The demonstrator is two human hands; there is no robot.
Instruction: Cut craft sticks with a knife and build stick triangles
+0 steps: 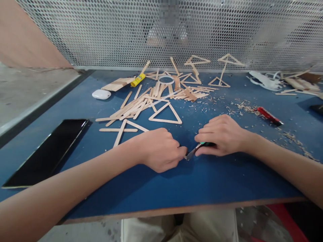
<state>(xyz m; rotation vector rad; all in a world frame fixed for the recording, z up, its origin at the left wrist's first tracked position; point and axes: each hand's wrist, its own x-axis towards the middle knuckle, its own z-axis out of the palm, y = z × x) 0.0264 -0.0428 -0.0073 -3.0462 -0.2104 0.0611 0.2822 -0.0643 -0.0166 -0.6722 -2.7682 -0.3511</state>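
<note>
My left hand [161, 149] is closed in a fist low over the blue table, its thumb and forefinger pinching a wooden craft stick [185, 157] of which only a short end shows. My right hand [220, 136] grips a small cutting tool [193, 152] with a metal tip and a green and black handle. The tool's tip meets the stick's end just beside my left fingers. Behind my left hand, a stick triangle [165, 121] lies flat, with more crossed craft sticks [118, 130] to its left. Most of the tool's handle is hidden by my right hand.
A black tablet [47, 153] lies at left, near a white earbud case [101, 94] and yellow glue stick [138, 80]. Loose sticks and a tape roll [166, 79] fill the middle back. Right are wood chips [244, 107] and a red tool [269, 116]. A perforated metal screen [113, 37] stands behind.
</note>
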